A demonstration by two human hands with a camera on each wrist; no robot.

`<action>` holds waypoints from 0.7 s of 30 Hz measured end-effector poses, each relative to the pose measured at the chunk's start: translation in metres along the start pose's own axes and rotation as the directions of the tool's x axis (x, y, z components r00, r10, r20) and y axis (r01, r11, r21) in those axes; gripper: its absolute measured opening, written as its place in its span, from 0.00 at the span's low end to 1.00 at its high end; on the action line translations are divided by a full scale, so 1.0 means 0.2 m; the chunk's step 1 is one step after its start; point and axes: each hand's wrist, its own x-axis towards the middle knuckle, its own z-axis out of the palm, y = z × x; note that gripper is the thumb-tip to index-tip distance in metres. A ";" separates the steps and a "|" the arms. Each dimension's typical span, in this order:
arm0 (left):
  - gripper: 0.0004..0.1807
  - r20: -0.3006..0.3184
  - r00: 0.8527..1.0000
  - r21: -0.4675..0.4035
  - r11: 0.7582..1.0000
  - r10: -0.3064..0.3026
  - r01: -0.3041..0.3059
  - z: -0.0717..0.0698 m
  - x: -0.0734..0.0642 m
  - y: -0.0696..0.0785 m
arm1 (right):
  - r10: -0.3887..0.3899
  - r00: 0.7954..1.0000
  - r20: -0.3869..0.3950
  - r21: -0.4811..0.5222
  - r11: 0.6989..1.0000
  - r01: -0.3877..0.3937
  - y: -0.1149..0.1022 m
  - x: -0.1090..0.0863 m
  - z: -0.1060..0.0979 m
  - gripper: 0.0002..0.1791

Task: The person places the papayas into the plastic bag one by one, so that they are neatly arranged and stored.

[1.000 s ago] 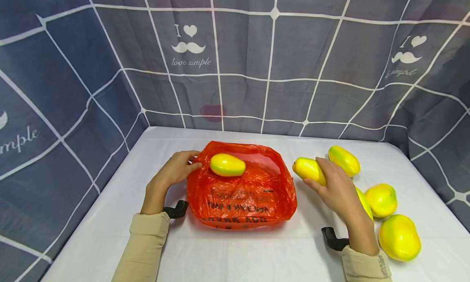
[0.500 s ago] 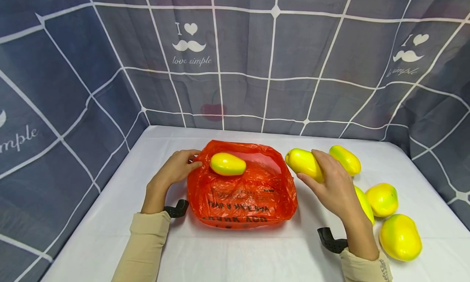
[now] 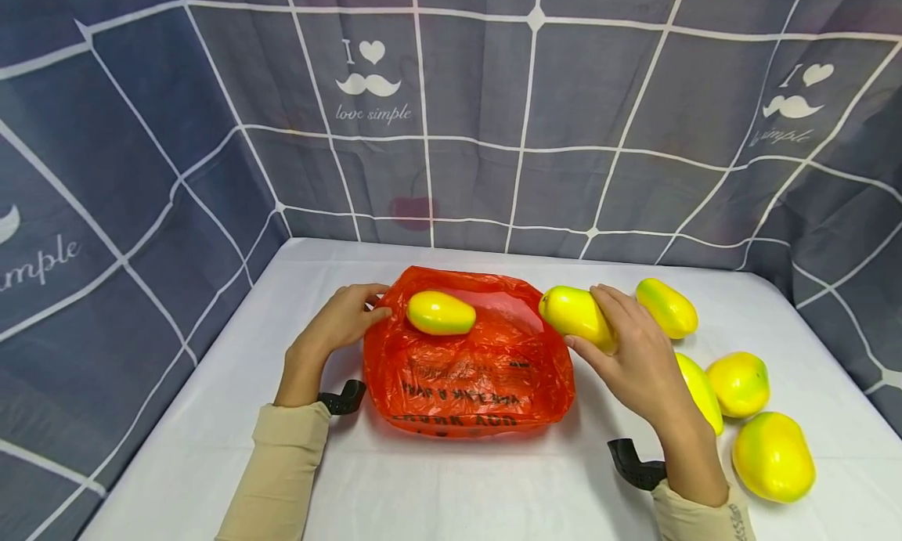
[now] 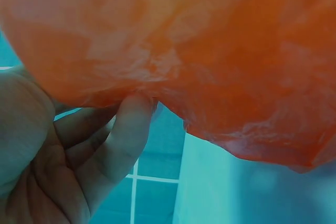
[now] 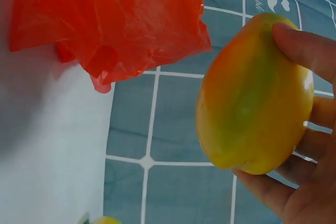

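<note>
A red plastic bag (image 3: 468, 384) with dark printing lies on the white table with its mouth spread wide. Inside it, near the far left rim, sits a yellow-green mango (image 3: 441, 314). My left hand (image 3: 338, 319) pinches the bag's left rim between thumb and fingers; in the left wrist view the bag (image 4: 220, 66) covers some fingertips. At the bag's right rim, my right hand (image 3: 644, 361) grips another mango (image 3: 574, 314), its narrow end pointing left over the rim. The right wrist view shows this mango (image 5: 252, 98) between thumb and fingers, apart from the bag.
Several more mangoes lie to the right: one at the back (image 3: 665, 308), one beside my right wrist (image 3: 700, 392), and a nearer mango (image 3: 773, 456). A grey checked cloth (image 3: 479, 110) rises behind the white table (image 3: 423, 486). Each wrist carries a black mount (image 3: 634, 467).
My right hand has moved left with the mango, bringing it from beside the bag to over its right rim. My left hand keeps its hold on the left rim.
</note>
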 end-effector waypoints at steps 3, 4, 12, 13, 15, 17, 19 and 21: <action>0.19 0.005 1.000 -0.004 1.000 -0.003 0.003 0.00 0.00 0.00 | -0.019 1.000 -0.001 0.016 1.000 0.019 -0.01 0.00 0.00 0.37; 0.19 0.005 1.000 -0.004 1.000 -0.005 0.005 0.00 0.00 0.00 | -0.026 1.000 0.000 0.018 1.000 0.026 -0.02 0.00 0.00 0.37; 0.20 0.002 1.000 -0.001 1.000 -0.007 0.007 -0.01 0.00 0.01 | -0.081 0.996 0.040 -0.045 0.996 0.082 -0.09 0.02 0.04 0.37; 0.20 0.000 1.000 -0.002 1.000 -0.009 0.009 -0.01 0.00 0.01 | -0.088 0.995 0.046 -0.042 0.995 0.090 -0.10 0.02 0.04 0.37; 0.20 -0.002 1.000 -0.009 1.000 -0.012 0.012 -0.01 0.00 0.01 | -0.103 0.993 0.054 -0.028 0.994 0.105 -0.12 0.03 0.06 0.37; 0.20 -0.001 1.000 -0.015 1.000 -0.006 0.006 0.00 0.00 0.01 | -0.119 0.991 0.057 -0.015 0.993 0.120 -0.14 0.04 0.06 0.36; 0.20 0.000 1.000 -0.019 1.000 -0.004 0.004 0.00 0.00 0.01 | -0.134 0.989 0.062 -0.004 0.991 0.135 -0.16 0.05 0.07 0.36; 0.20 0.000 1.000 -0.016 1.000 -0.004 0.004 0.00 0.00 0.00 | -0.153 0.986 0.071 0.002 0.988 0.153 -0.18 0.07 0.07 0.36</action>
